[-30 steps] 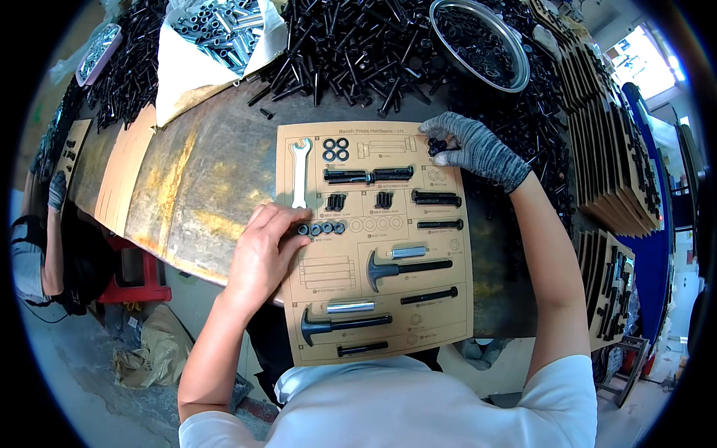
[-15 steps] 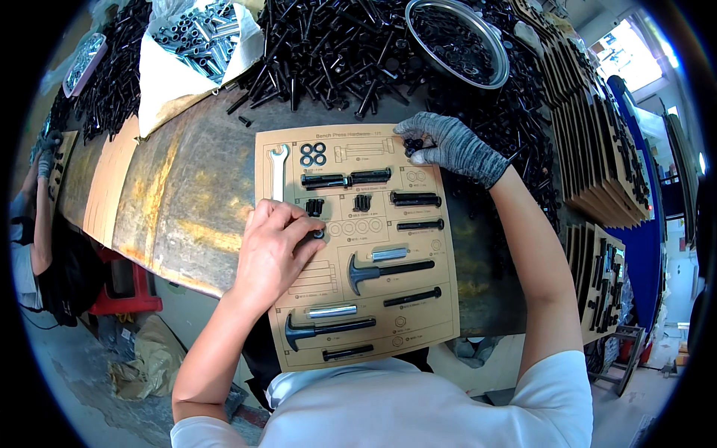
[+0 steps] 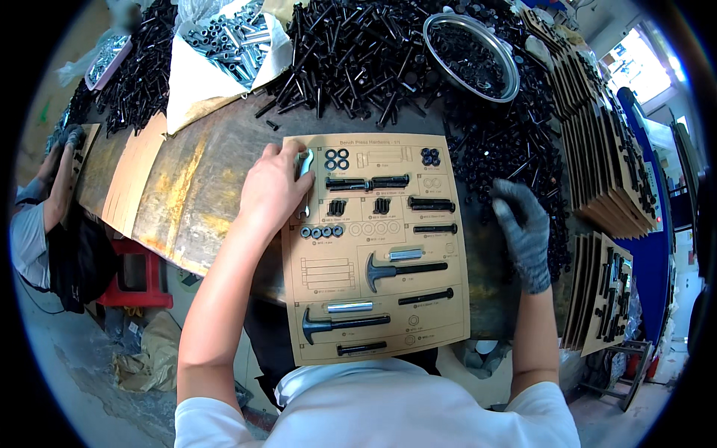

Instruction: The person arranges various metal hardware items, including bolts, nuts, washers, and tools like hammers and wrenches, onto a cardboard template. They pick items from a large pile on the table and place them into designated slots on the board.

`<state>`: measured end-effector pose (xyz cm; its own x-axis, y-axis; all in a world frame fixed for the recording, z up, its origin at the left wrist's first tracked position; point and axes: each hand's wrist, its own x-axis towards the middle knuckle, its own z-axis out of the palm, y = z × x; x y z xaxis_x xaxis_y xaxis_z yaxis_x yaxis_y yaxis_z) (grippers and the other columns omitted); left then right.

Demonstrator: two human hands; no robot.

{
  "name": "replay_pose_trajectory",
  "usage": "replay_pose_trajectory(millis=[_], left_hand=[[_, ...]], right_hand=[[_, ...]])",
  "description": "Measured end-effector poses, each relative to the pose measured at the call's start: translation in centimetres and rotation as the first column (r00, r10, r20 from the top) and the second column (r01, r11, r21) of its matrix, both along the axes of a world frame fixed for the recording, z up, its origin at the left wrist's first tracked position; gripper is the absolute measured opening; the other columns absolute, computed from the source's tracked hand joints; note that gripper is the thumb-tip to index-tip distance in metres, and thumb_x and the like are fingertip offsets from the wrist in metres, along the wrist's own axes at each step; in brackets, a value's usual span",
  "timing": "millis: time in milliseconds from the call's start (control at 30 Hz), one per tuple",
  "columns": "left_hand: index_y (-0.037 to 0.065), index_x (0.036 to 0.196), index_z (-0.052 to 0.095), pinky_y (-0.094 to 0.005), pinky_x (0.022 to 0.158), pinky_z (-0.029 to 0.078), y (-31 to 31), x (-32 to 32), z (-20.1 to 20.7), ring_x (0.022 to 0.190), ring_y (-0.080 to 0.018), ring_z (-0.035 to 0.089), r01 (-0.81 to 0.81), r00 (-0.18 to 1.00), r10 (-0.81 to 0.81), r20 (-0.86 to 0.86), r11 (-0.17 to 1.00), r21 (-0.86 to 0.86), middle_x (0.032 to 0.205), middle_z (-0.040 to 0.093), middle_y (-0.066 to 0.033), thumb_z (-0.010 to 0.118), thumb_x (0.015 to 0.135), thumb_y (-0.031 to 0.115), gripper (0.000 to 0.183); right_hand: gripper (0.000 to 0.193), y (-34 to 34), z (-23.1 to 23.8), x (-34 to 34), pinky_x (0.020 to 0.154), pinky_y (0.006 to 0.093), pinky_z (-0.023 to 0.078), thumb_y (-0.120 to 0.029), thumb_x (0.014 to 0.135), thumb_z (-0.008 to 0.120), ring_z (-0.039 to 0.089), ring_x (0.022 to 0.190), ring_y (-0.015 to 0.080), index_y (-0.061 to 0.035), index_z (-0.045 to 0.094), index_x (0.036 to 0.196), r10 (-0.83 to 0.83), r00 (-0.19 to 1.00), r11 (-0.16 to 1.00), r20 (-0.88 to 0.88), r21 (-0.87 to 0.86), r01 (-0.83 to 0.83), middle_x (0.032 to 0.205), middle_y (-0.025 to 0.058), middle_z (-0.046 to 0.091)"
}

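A brown cardboard sheet lies before me, carrying a dark bolt pair, a T-handled pin, a silver sleeve and several other parts. My bare left hand is at its upper left edge, thumb and fingertips closed at the upper part of an open-end wrench. Right of the sheet, my gloved right hand hovers by loose black hardware, its thumb and fingers curved and apart, nothing visible between them. Black nuts sit at the sheet's upper right; blue-black rings form a row.
Piles of black bolts spread across the back. A white sack holds silver sleeves; a metal bowl holds small dark parts. Cardboard sheets stack at right. Another person's forearms are at far left, near a red stool.
My right hand has left the black nuts on the sheet and moved right and nearer. My left hand has gone from the ring row up to the wrench. The sheet appears further right.
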<state>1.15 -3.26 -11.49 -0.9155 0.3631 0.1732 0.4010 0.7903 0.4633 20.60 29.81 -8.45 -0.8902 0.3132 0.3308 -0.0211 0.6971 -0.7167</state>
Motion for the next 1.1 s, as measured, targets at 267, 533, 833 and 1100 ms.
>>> replay_pose_trajectory(millis=[267,533,833,1100], left_hand=[[0.003,0.112,0.064,-0.0445,0.090,0.055,1.4,-1.3,0.9,0.100,-0.0391,0.068,0.021,0.986,0.013,0.163,0.978,-0.206,0.109,0.068,-0.0233,0.072,0.077,0.021,0.040],[0.006,0.104,0.067,-0.0406,0.078,0.056,3.0,-0.5,1.0,0.081,-0.0322,0.072,0.019,0.991,0.008,0.131,0.978,-0.208,0.083,0.073,-0.0170,0.073,0.079,0.024,0.031],[0.005,0.114,0.064,-0.0402,0.086,0.055,16.9,12.9,5.7,0.098,-0.0332,0.068,0.436,0.882,-0.463,0.084,0.871,0.227,0.108,0.067,-0.0140,0.065,0.090,0.008,0.024],[0.009,0.108,0.068,-0.0415,0.095,0.049,29.6,21.0,-0.4,0.110,-0.0326,0.058,0.837,0.531,-0.846,-0.053,0.513,0.193,0.110,0.062,-0.0120,0.075,0.082,0.007,0.027]], right_hand=[[0.021,0.5,-1.7,11.6,0.091,0.0268,0.052,-0.004,0.095,0.068,0.067,0.100,0.0128,-0.0026,0.071,0.116,-0.291,0.955,0.938,-0.058,-0.215,0.272,0.109,0.0068,0.072],[0.020,2.4,-3.4,19.4,0.091,0.0290,0.053,-0.004,0.095,0.068,0.067,0.099,0.0139,-0.0029,0.072,0.114,-0.490,0.871,0.850,-0.042,-0.247,0.466,0.106,0.0064,0.073],[0.025,5.0,-4.6,20.5,0.085,0.0336,0.055,-0.008,0.087,0.072,0.069,0.096,0.0255,-0.0044,0.070,0.112,-0.444,0.896,0.895,-0.001,0.042,0.444,0.106,0.0114,0.070],[0.017,5.3,-5.4,17.7,0.076,0.0390,0.054,-0.014,0.084,0.076,0.065,0.084,0.0284,-0.0055,0.068,0.097,-0.444,0.896,0.883,-0.034,0.154,0.443,0.092,0.0118,0.065]])
